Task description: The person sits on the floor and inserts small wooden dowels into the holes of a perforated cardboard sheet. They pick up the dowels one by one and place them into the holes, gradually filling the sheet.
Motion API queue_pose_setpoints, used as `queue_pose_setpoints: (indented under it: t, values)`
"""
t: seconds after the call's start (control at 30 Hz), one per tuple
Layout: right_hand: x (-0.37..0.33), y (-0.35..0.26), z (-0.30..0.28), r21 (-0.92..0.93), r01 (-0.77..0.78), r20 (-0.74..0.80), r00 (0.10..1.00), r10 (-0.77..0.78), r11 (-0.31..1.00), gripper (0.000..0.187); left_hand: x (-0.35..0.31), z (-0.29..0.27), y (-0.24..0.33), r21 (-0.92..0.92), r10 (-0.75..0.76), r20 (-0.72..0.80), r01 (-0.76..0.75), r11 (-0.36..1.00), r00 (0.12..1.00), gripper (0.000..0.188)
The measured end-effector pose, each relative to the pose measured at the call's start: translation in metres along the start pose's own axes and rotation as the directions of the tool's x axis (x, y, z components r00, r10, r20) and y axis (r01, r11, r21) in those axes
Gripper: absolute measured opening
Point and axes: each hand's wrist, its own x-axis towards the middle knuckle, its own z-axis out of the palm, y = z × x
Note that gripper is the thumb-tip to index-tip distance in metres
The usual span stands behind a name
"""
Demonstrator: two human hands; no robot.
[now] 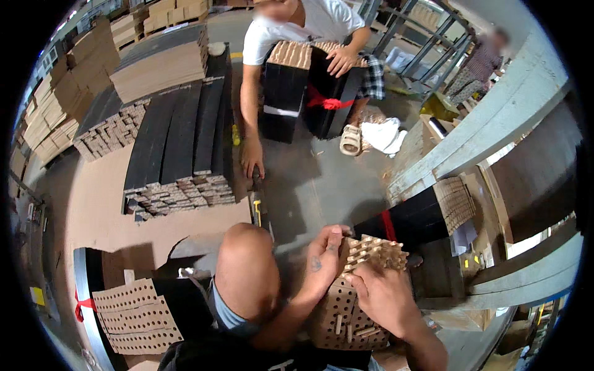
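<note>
Between my knees stands a bundle of boards [331,297], its upturned end face full of round holes. Wooden dowels [371,250] stick up in close rows from its far part, and several loose dowels [369,332] lie on the near part. My left hand [325,260] is closed at the left edge of the dowel rows, fingers curled; whatever it holds is hidden. Over the middle of the end face, my right hand [383,297] is closed, thumb against the curled fingers beside the standing dowels. I cannot make out what is in it.
Another drilled bundle [136,315] with a red tie stands at lower left. Stacked black boards [179,136] lie beyond it. Across from me a person [297,25] sits by black bundles [284,93], one hand reaching down to the floor. A dowelled bundle [414,216] lies beside metal beams [482,142] at right.
</note>
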Motion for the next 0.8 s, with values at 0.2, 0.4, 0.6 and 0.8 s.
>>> queue_pose_setpoints:
  t: [0.2, 0.4, 0.6, 0.8]
  values:
    - [0.009, -0.001, 0.000, -0.122, 0.040, 0.146, 0.989, -0.022, 0.992, 0.014, -0.005, -0.003, 0.004, 0.021, -0.056, 0.011, 0.055, 0.998, 0.998, 0.036]
    - [0.006, 0.003, 0.013, -0.089, 0.094, 0.058, 0.994, -0.089, 0.992, 0.013, -0.004, -0.002, 0.001, 0.060, 0.019, 0.042, -0.021, 0.998, 0.999, 0.037]
    - [-0.003, -0.006, 0.009, -0.092, -0.015, -0.054, 0.999, 0.010, 0.996, 0.013, -0.001, -0.001, 0.005, -0.081, -0.044, 0.000, 0.044, 0.996, 0.999, 0.038]
    - [-0.061, -0.033, 0.021, 0.247, -0.228, -0.079, 0.964, 0.254, 0.942, 0.031, 0.005, -0.004, -0.015, -0.069, -0.014, -0.022, 0.013, 0.998, 1.000, 0.039]
